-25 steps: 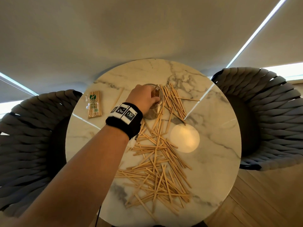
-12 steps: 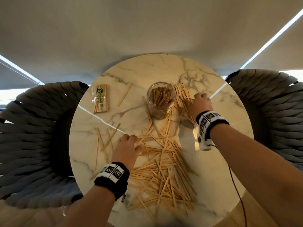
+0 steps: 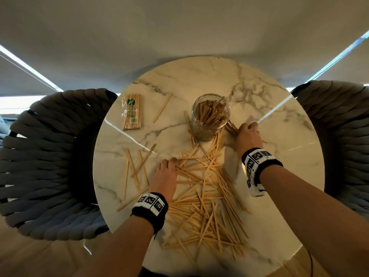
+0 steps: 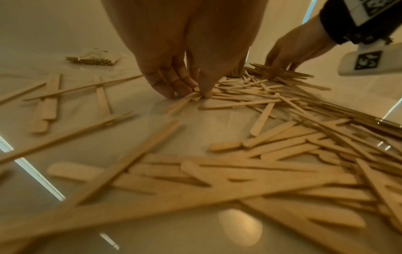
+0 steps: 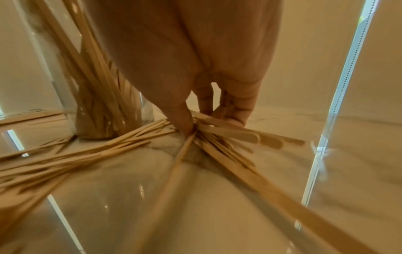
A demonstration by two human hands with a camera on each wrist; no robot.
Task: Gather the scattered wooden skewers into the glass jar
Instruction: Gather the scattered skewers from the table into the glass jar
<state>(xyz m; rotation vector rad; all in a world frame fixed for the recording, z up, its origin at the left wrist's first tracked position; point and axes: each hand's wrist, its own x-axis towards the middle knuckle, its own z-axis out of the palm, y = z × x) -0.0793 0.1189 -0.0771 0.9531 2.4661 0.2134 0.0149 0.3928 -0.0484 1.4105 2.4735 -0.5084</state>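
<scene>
Wooden skewers (image 3: 201,198) lie scattered across the near-centre of the marble table (image 3: 279,196), w/ a few more strays at left. We see the glass jar (image 3: 210,116) upright at far centre, already part-filled w/ skewers. Our left hand (image 3: 164,176) pinches a few skewer ends at the pile's left edge. Our right hand (image 3: 246,134) grasps a bundle just right of the jar. Far left: a sealed skewer pack (image 3: 132,111).

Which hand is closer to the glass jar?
Right. The right hand pinches skewers just beside the glass jar; the left hand pinches others farther away, nearer the person.
</scene>
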